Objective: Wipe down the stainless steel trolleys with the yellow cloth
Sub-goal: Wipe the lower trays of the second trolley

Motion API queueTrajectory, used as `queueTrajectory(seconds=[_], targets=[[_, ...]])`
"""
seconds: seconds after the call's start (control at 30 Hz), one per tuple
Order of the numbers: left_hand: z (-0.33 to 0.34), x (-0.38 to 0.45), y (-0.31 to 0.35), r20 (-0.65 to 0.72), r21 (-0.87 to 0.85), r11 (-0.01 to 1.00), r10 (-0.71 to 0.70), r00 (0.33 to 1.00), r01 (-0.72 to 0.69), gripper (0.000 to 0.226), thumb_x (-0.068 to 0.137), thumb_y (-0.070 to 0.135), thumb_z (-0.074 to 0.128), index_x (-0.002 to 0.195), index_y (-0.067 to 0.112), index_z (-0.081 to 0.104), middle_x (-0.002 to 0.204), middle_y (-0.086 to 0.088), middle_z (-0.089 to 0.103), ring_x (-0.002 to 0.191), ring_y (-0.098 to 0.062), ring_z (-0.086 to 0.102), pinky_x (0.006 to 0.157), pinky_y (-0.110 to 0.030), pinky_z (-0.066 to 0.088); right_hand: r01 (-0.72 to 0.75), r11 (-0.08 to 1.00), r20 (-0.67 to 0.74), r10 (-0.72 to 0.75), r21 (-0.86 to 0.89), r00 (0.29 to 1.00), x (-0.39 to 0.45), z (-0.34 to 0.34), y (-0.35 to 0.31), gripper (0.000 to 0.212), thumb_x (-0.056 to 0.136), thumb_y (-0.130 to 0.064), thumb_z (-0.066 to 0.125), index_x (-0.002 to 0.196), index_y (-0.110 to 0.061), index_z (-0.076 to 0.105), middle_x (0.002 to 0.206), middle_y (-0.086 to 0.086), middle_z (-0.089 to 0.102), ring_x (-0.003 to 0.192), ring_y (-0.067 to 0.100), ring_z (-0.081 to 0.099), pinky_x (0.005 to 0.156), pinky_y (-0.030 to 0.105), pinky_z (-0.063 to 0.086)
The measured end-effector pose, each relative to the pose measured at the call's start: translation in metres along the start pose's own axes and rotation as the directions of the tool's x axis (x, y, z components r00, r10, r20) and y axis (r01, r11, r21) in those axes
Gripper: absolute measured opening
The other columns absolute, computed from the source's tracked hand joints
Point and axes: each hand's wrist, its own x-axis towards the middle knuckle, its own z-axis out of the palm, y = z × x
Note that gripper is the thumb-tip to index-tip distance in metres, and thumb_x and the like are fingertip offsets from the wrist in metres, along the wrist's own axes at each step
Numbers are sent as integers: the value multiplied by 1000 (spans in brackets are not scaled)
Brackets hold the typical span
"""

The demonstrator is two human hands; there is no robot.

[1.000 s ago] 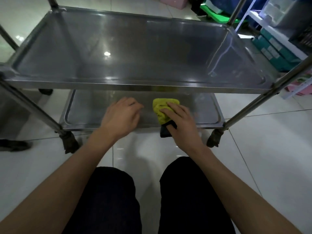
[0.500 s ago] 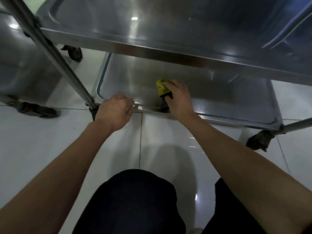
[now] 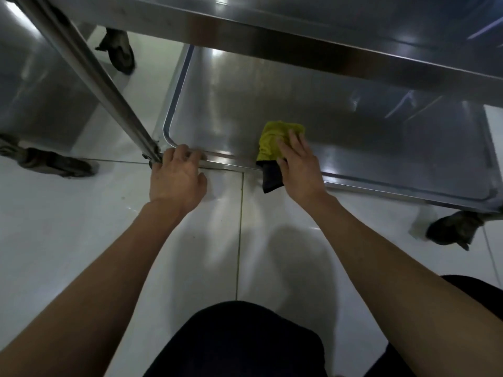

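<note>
The head view is showing you a glossy white tiled floor (image 3: 68, 240) filling the lower half of the frame, with your bare forearms reaching out over it and your dark-trousered knees showing at the bottom edge. Above the floor, a two-tier stainless steel trolley (image 3: 326, 58) is spreading across the top of the picture; its upper shelf is hanging over the nearer part of the lower one. The rimmed lower steel shelf (image 3: 272, 104) is lying just above the floor and is catching bright reflections. A round steel upright post (image 3: 89, 74) is slanting down from the upper left to the shelf's near left corner. Another steel unit is standing at the far left, blurred. Dark castor wheels are sitting on the floor: one at the right (image 3: 451, 229), one at the far left (image 3: 54, 161), one further back (image 3: 119, 50).

Your left hand (image 3: 177, 178) is gripping the shelf's front rim right beside the post, fingers curled over the edge. Your right hand (image 3: 299, 164) is pressing down flat, fingers extended, on the crumpled yellow cloth (image 3: 272, 140). That cloth is lying on the lower shelf at its front rim, with a dark part (image 3: 272, 178) hanging over the edge toward you.
</note>
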Motion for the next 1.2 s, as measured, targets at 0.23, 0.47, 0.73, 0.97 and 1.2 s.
queueTrajectory(seconds=[0.23,0.47,0.73,0.97,1.2], targets=[[8,7,-19,-19,-9,1000,-9,1000,8,44,90,30,61,132,19,60,135,-4,55,121,-32,49,93,-50,42,8,998,23,-9,56,1000,17,12,-9,45,105,-17,41,150,-18,40,164,6,19,152,31,11,119,41,17],[10,7,-38,-66,-151,989,-4,998,-6,43,91,29,60,130,13,60,140,3,55,117,-28,56,89,-44,50,100,993,35,-103,64,994,50,27,-67,42,104,-21,45,146,-23,48,163,3,23,151,29,15,121,35,17],[16,6,-47,-118,-237,971,-51,992,22,39,91,24,58,128,13,61,139,6,52,114,-25,59,79,-40,51,211,977,130,-210,5,969,99,51,-134,43,102,-27,46,145,-30,47,166,1,17,150,31,13,118,45,22],[21,4,-46,-129,-248,969,-43,991,10,44,90,20,56,134,10,57,139,3,50,117,-21,51,73,-34,46,152,979,175,-174,132,969,118,62,-167,54,104,-44,38,155,-29,31,165,9,14,151,27,13,122,35,14],[16,6,-35,-63,-117,993,-16,998,9,46,90,28,57,133,11,56,139,-3,49,124,-25,46,92,-41,41,164,986,96,-166,34,981,83,48,-108,46,103,-19,44,148,-30,44,165,3,16,152,29,13,121,42,19]])
